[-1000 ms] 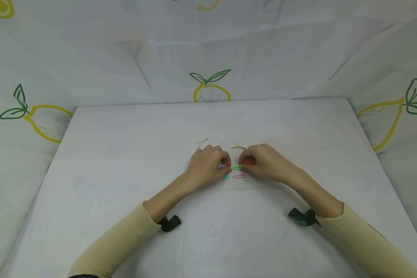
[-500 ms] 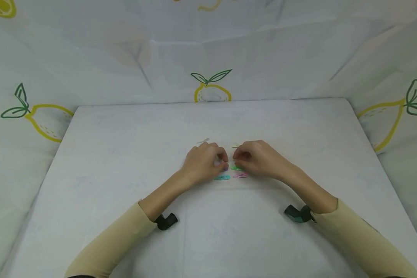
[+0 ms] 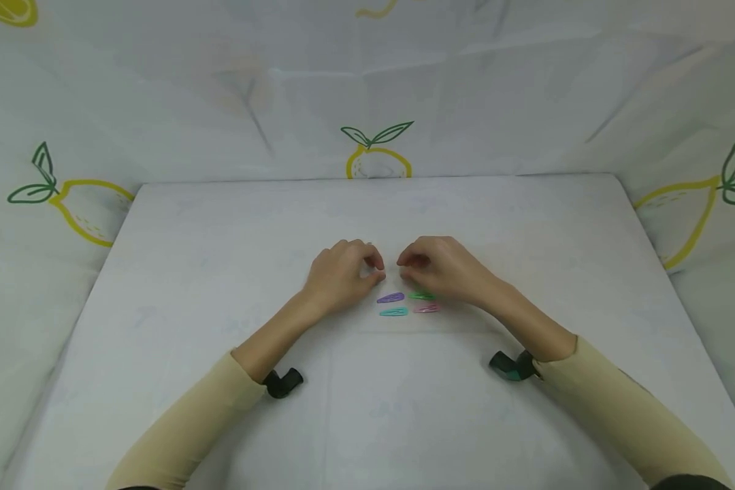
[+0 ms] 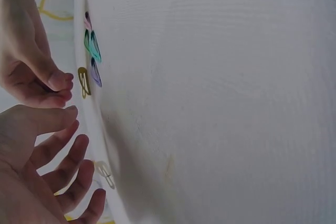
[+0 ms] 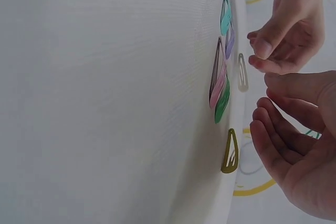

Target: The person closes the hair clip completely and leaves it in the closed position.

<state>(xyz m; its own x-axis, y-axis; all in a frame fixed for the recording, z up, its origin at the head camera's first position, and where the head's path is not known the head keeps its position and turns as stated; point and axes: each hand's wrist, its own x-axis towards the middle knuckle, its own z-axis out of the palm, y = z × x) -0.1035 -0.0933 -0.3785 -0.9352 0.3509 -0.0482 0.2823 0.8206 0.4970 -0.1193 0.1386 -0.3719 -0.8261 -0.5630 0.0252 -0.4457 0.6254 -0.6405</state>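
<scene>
Snap hair clips lie in two rows on the white table: purple (image 3: pixel 390 298) and green (image 3: pixel 422 296) behind, teal (image 3: pixel 393 312) and pink (image 3: pixel 427 309) in front. Just beyond the purple clip is my left hand (image 3: pixel 341 278), its fingers loosely bent and holding nothing. My right hand (image 3: pixel 446 271) hovers behind the green clip, also empty, thumb and fingertips facing the left hand. An olive-yellow clip (image 5: pixel 230 151) and a pale beige clip (image 4: pixel 104 174) lie farther back; in the head view the hands largely hide them.
A white sheet with lemon drawings (image 3: pixel 378 163) hangs behind and beside the table (image 3: pixel 367 408). Dark wrist devices (image 3: pixel 284 383) sit under the beige sleeves (image 3: pixel 186 422).
Both hands have risen off the purple and green clips and moved back toward the far edge, now covering the rear clips. The four front clips have come into fuller view.
</scene>
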